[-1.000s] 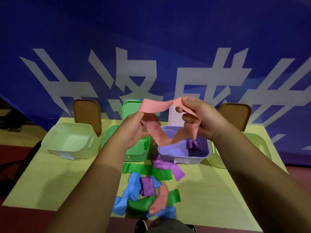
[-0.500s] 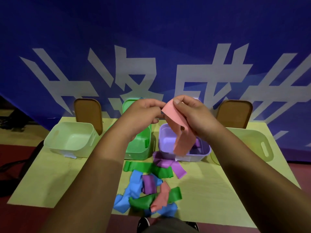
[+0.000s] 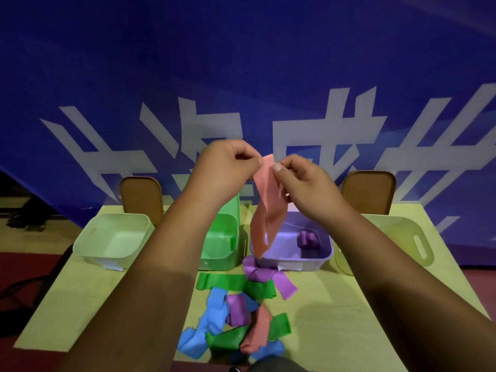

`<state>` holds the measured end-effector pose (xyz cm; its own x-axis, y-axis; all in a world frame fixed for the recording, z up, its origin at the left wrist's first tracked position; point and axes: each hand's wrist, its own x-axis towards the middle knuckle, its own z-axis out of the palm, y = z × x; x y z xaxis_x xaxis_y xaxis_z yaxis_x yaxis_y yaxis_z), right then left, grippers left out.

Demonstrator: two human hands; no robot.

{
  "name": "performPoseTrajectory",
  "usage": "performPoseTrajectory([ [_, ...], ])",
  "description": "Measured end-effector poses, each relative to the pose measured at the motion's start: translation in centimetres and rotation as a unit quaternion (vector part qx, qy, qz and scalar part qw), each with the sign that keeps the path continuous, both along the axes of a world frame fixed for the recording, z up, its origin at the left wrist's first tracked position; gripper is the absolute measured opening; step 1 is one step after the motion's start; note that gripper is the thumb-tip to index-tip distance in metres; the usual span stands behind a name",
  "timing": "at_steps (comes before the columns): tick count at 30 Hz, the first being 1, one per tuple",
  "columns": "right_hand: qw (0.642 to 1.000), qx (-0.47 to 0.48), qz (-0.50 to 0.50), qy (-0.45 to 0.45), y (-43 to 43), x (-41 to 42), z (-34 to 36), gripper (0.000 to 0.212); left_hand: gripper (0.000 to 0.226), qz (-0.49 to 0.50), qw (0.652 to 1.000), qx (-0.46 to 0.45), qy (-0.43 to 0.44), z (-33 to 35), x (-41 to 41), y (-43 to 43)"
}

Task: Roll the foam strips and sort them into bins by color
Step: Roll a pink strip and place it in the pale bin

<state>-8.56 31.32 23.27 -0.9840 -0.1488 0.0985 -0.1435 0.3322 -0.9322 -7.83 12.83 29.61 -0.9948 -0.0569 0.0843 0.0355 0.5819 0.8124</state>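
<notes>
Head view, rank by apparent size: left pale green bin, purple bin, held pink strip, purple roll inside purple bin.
1. pale green bin and purple bin: look alike, not ranked apart.
2. pink strip: long but narrow; held nearer the camera, so unsure.
3. purple roll: clearly smallest.

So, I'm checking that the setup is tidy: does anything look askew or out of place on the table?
Mostly not. The unrolled strips lie in a tangled heap reaching the front edge of the table, as expected mid-sort. The yellow-green bin at far right seems tipped, handle slot facing up, though the wide lens may cause that.
</notes>
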Motion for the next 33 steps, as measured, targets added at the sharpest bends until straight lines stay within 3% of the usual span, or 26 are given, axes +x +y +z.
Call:
performPoseTrajectory([
  [4, 0.999, 0.026, -0.023, 0.032, 0.3, -0.1, 0.1, 0.015, 0.017, 0.02, 0.999, -0.032, 0.027, 1.2, -0.2, 0.2],
  [7, 0.997, 0.024, -0.019, 0.065, -0.4, -0.1, 0.6, 0.03, 0.021, 0.031, 0.999, -0.021, 0.022, 1.9, -0.3, 0.6],
  [13, 0.988, 0.056, 0.033, 0.138, -1.9, 0.5, 1.9, 0.042, 0.016, 0.058, 0.997, 0.054, -0.015, 2.6, 0.2, 1.8],
  [17, 0.989, 0.057, 0.015, 0.136, -1.8, 0.5, 1.9, 0.034, 0.009, 0.051, 0.989, 0.134, -0.042, 2.9, 0.7, 2.4],
  [20, 0.993, 0.027, 0.018, 0.114, -1.0, 0.6, 2.0, 0.029, 0.016, 0.058, 0.976, 0.201, -0.054, 3.1, 1.1, 2.6],
  [23, 0.996, 0.001, 0.038, 0.079, -0.3, 0.6, 2.0, 0.028, 0.021, 0.06, 0.985, 0.16, -0.029, 3.0, 1.4, 2.5],
  [33, 0.994, -0.095, 0.06, -0.007, 2.6, 1.5, 3.7, 0.032, 0.008, -0.017, 0.993, 0.094, 0.066, 1.4, 2.2, 2.1],
])
